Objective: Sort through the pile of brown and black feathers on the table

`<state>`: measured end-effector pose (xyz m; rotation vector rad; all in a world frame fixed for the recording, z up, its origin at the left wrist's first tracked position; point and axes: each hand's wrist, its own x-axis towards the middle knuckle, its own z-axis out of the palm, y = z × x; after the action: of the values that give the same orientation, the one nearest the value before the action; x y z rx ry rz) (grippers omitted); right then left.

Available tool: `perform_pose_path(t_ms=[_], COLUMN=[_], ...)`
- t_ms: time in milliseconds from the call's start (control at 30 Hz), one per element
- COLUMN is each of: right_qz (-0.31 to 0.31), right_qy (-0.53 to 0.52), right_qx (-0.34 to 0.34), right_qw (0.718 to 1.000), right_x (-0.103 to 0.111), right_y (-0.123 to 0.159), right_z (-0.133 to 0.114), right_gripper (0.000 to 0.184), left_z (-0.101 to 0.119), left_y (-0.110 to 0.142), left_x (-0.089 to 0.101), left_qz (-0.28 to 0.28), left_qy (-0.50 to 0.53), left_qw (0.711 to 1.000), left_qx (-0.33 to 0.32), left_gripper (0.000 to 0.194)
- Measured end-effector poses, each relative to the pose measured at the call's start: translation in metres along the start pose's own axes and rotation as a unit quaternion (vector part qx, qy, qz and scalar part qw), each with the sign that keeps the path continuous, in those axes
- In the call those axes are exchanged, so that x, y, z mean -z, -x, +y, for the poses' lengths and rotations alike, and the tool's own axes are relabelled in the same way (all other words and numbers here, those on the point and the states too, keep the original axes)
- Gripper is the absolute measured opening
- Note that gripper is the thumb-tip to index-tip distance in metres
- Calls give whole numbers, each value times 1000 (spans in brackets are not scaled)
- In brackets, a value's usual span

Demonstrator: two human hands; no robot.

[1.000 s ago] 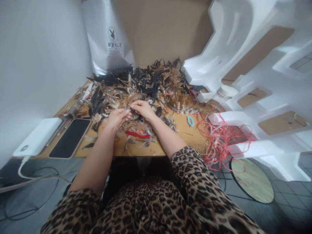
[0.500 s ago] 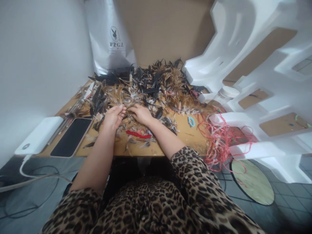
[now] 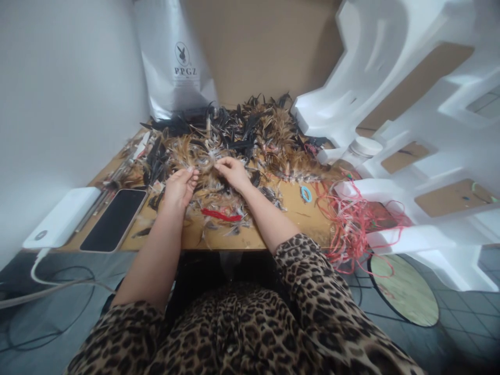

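My left hand [image 3: 180, 186] is closed in a pinch at the near edge of a heap of brown and black feathers [image 3: 269, 122]. What its fingertips hold is too small to make out against the feathers behind. To its right, my right hand [image 3: 233, 173] pinches at a brownish feather, thumb and forefinger together, the other fingers curled. A gap separates the two hands. Just below them, a bundle of red ties [image 3: 221, 215] lies among loose feather bits on the brown tabletop [image 3: 250, 239].
A phone [image 3: 114, 220] and a white power bank [image 3: 62, 217] with a cable lie at left. Tangled pink string [image 3: 353, 224], a blue ring [image 3: 305, 194] and a lidded jar [image 3: 361, 150] are at right, beside white foam pieces [image 3: 410, 242]. A silver bag [image 3: 175, 62] stands behind.
My right hand has moved up and slightly right, away from my left hand, which has shifted very little. The gap between them is wider.
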<state>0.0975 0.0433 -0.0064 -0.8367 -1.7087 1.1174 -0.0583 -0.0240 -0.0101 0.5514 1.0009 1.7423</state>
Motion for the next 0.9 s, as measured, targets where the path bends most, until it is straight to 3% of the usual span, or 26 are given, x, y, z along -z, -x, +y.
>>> perform_pose_path(t_ms=[100,167,267,333,433,533,700,800,900], right_qz=[-10,-12,-12,-25,-68,-106,-140,-127,-62], right_qy=[-168,-166,-8,146,347,472,569,566,469], right_qx=[-83,-93,-51,17,100,120,95,51,3], right_qw=[982,982,999,989,930,867,805,813,881], right_x=[5,7,6,5,1,-7,-17,-13,-1], right_y=[-5,-6,-2,3,10,13,8,-1,-11], right_z=[-2,-3,-4,-6,-11,-17,-18,-17,-19], right_gripper=[21,20,13,11,29,47,36,29,19], left_z=[0,-1,-1,-1,-1,-1,-2,-1,-1], left_y=[-1,-1,-2,-2,-2,-2,-2,-2,-2], left_x=[0,0,0,0,0,1,1,1,1], left_qz=[5,7,14,20,21,13,11,16,16], left_qy=[14,20,26,28,33,36,33,30,34], left_qw=[1000,1000,1000,999,999,999,999,999,999], left_qx=[-3,-4,-3,0,4,6,9,10,13], left_gripper=[8,8,7,8,9,7,7,8,6])
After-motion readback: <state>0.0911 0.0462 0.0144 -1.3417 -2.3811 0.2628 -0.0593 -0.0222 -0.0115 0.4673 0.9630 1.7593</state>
